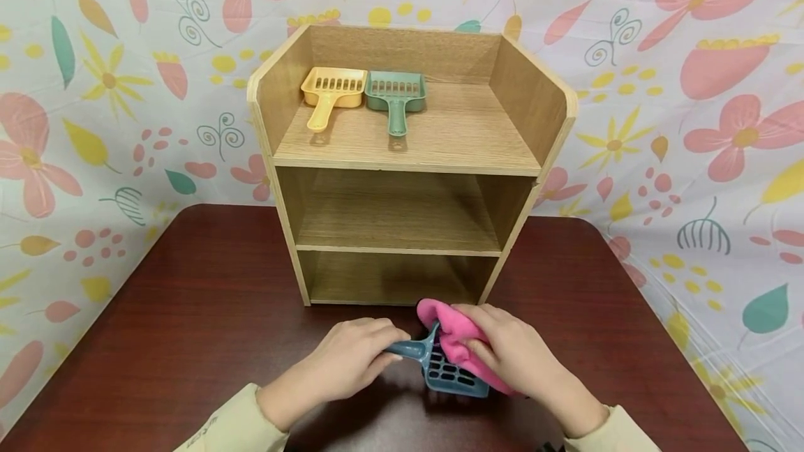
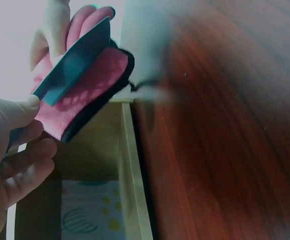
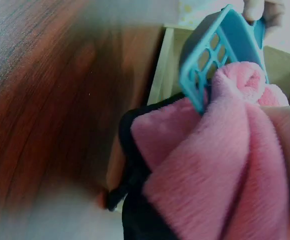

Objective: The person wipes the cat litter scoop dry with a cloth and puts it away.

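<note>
My left hand (image 1: 352,358) grips the handle of a blue slotted litter scoop (image 1: 455,388), held low over the table in front of the shelf. In my right hand (image 1: 518,347) is a bunched pink plush cloth (image 1: 451,319) with black edging, pressed against the scoop's slotted pan. From the left wrist view, the scoop (image 2: 77,62) appears edge-on with the cloth (image 2: 92,97) spread behind it. The right wrist view shows folds of the cloth (image 3: 210,145) covering part of the scoop's grid (image 3: 187,80).
A wooden shelf unit (image 1: 402,167) stands on the dark red table (image 1: 207,326), just beyond both hands. On its top board lie a yellow litter scoop (image 1: 335,98) and a green one (image 1: 396,104), side by side at the left. Behind hangs a flower-patterned curtain (image 1: 659,89).
</note>
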A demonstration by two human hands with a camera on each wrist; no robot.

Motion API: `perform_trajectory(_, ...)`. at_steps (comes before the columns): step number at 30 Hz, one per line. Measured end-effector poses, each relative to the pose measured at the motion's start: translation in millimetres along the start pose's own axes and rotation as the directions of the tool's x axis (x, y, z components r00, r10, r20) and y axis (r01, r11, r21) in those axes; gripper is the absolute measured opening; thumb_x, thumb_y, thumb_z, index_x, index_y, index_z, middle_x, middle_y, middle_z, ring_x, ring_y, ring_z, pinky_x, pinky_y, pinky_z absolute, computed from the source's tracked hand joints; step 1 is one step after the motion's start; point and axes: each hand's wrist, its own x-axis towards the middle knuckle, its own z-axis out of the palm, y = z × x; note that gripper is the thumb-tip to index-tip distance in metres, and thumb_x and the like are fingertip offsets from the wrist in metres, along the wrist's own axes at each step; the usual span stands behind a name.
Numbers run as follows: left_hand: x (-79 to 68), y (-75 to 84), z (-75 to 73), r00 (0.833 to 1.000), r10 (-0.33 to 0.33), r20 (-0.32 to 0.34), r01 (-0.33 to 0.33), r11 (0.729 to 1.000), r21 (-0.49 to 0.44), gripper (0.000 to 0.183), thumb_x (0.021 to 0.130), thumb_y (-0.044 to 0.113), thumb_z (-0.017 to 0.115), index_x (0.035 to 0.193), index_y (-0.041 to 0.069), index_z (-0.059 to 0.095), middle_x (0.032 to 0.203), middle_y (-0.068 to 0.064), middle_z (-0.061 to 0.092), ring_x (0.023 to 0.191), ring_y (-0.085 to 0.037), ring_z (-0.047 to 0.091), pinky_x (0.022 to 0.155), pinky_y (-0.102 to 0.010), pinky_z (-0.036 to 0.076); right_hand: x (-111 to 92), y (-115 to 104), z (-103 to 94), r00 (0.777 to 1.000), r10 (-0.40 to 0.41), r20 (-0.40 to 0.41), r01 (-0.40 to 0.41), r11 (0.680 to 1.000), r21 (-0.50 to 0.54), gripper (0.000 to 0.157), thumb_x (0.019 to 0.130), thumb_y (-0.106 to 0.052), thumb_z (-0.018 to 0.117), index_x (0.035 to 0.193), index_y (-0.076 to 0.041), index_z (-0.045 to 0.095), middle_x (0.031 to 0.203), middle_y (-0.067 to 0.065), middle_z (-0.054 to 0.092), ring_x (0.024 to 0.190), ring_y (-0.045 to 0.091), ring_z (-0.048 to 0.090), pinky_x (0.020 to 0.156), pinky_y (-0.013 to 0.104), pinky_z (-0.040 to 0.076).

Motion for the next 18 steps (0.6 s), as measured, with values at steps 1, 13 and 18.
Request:
perform_trajectory(1, -0.5, -0.9, -0.5, 1.0, 0.0, -0.015, 0.0, 1.0, -0.002, 0.02, 0.086, 0.023, 0.068, 0.105, 0.019, 0.064, 0.089, 0.012, 0.063, 0.073, -0.003, 0.057, 0.062, -0.018, 0.047, -1.0, 1.5, -0.2, 1.0, 0.02, -0.015, -0.02, 1.0, 0.019, 0.044, 0.079, -0.023, 0.075, 0.121, -0.024, 0.06, 0.099, -0.008, 0.064, 0.086, 0.008, 0.061, 0.074, 0.034, 0.052)
perform_trajectory(13, -4.3, -0.6, 4.9, 0.98, -0.012, -0.197, 0.006, 0.999, -0.032, 0.026, 0.079, 0.018, 0.074, 0.103, 0.015, 0.064, 0.085, 0.009, 0.063, 0.066, -0.002, 0.051, 0.059, -0.017, 0.044, -15.6, -9.0, 6.2, 0.83, 0.553, -0.074, -0.403, 0.687, 0.604, 0.036, 0.086, -0.008, 0.068, 0.121, -0.01, 0.058, 0.097, 0.005, 0.066, 0.077, 0.0, 0.058, 0.068, 0.018, 0.05)
perform_trajectory(18, -3.5, 6.3, 11.9, 0.965, -0.081, -0.248, 0.062, 0.994, -0.085, 0.024, 0.081, 0.018, 0.072, 0.103, 0.013, 0.065, 0.086, 0.008, 0.063, 0.064, 0.001, 0.049, 0.057, -0.013, 0.041, -16.2, -27.2, 11.2, 0.642, 0.764, 0.065, -0.426, 0.285, 0.859, 0.031, 0.093, -0.017, 0.059, 0.122, -0.008, 0.052, 0.094, -0.007, 0.064, 0.078, 0.002, 0.061, 0.069, 0.018, 0.052)
